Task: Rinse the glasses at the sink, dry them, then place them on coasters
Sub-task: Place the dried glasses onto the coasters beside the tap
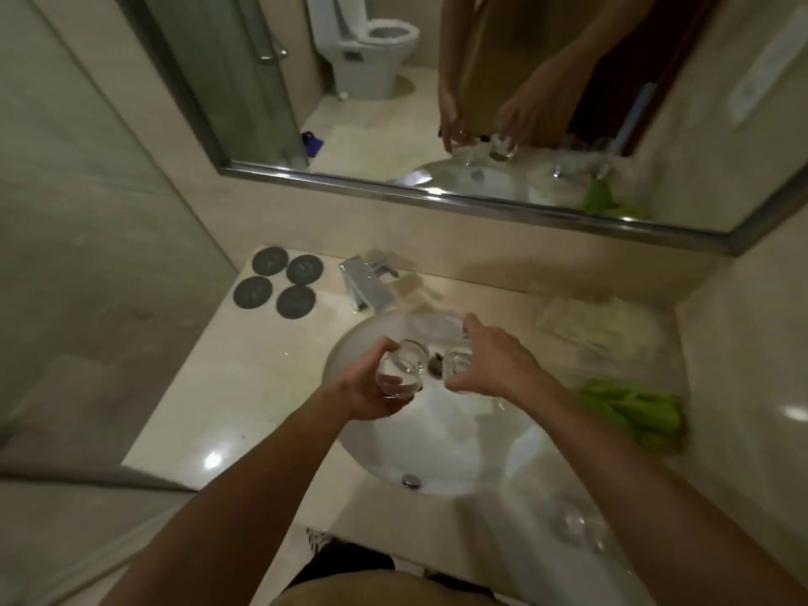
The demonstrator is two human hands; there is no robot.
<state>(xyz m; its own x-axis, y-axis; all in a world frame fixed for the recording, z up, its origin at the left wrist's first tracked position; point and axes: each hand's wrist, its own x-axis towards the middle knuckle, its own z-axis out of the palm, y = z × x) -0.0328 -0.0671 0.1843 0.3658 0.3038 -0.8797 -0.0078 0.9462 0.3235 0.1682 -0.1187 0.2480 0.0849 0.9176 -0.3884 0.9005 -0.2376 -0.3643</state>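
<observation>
Both hands are held over the white sink basin (437,452), which is set into a pale stone desk (245,387).

Left hand (365,393): fingers and thumb are curled round a clear glass (400,371), which is gripped above the left part of the basin, its mouth tilted toward the camera.

Right hand (494,363): fingers and thumb are spread in a wide curve round a second glass (459,363), seen just beside the drain (435,365). Motion blur is present here; whether this glass is actually pinched or only touched cannot be told.

The two glasses are close together, apart from each other, with the drain between them.

Four dark round coasters (275,282) are laid in a two-by-two group on the desk at far left, beside the chrome faucet (365,279). Nothing is standing on them.

A green cloth (634,413) is seen on the desk at right of the basin, and a blurred pale towel (603,330) behind it. Another blurred glass (577,524) is noted on the near right desk edge.

A mirror (393,80) above the desk reflects hands and glasses.
</observation>
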